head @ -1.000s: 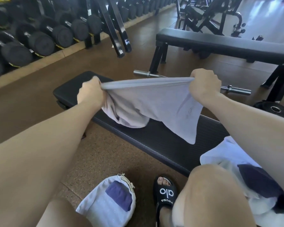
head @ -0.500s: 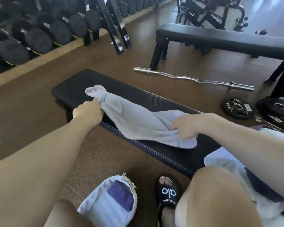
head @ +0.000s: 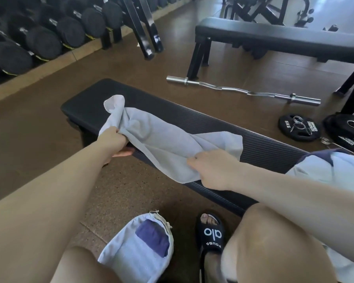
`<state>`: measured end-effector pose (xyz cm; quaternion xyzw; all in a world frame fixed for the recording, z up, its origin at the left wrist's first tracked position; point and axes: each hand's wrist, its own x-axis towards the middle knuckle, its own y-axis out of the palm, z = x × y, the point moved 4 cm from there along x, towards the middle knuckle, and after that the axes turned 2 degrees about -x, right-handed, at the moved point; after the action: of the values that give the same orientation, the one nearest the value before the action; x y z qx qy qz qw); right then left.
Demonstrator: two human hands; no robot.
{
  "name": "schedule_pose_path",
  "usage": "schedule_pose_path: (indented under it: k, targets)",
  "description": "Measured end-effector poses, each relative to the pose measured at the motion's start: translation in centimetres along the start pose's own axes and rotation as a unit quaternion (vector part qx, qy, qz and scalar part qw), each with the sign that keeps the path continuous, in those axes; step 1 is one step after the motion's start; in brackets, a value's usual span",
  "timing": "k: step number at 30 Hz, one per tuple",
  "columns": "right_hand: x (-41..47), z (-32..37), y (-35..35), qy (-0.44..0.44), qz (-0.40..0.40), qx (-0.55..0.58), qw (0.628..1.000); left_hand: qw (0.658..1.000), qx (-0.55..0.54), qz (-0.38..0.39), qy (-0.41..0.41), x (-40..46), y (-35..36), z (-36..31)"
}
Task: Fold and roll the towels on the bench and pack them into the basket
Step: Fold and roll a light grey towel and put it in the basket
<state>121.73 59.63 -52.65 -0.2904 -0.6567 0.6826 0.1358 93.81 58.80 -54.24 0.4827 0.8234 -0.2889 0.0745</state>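
The grey towel (head: 164, 139) lies bunched along the padded top of the black gym bench that serves as the table (head: 264, 144), in the middle of the frame. Its long axis follows the table's own length, running from upper left to lower right, and it is twisted and rumpled rather than flat. One corner pokes up at the upper-left end.

Both hands are on the towel, one at each end of the near edge. The left hand (head: 113, 139) grips a gathered wad of cloth at the left end, by the table's near edge, with one finger showing below the edge. The right hand (head: 211, 168) pinches the near right corner, fingers curled round the cloth, where the towel overhangs the front of the table. The two hands are about equally close to the cloth, so neither needs to reach. I judge that the coming move turns on pulling these 2 ends apart along that axis to flatten the towel before any fold.

At the lower centre of the frame a pale cloth basket (head: 137, 254) sits on the floor with a dark blue towel (head: 151, 237) already inside it. More pale and dark cloth is heaped at the right end of the table.

Against the frame from 1.0 s ago, the towel is no longer held up taut between raised hands; it has been brought down onto the table. Compared with 0.5 s ago, it looks somewhat more spread toward the right.
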Motion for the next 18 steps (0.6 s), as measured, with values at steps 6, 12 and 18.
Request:
schedule_pose_path:
  k: [6,12,18]
  targets:
    - [1.3,-5.5,-1.6,0.142,0.03,0.106,0.984,0.986,0.096,-0.097,0.099,1.2,-0.2,-3.4]
    - [-0.9,-16.1,-9.5,0.338,-0.27,0.042,0.901,0.92,0.163,-0.212,0.287,0.9,-0.3,-15.1]
    - [-3.6,-15.6,-14.4,0.304,-0.4,-0.063,0.863,0.867,0.113,-0.302,0.381,-0.1,-3.3,-20.2]
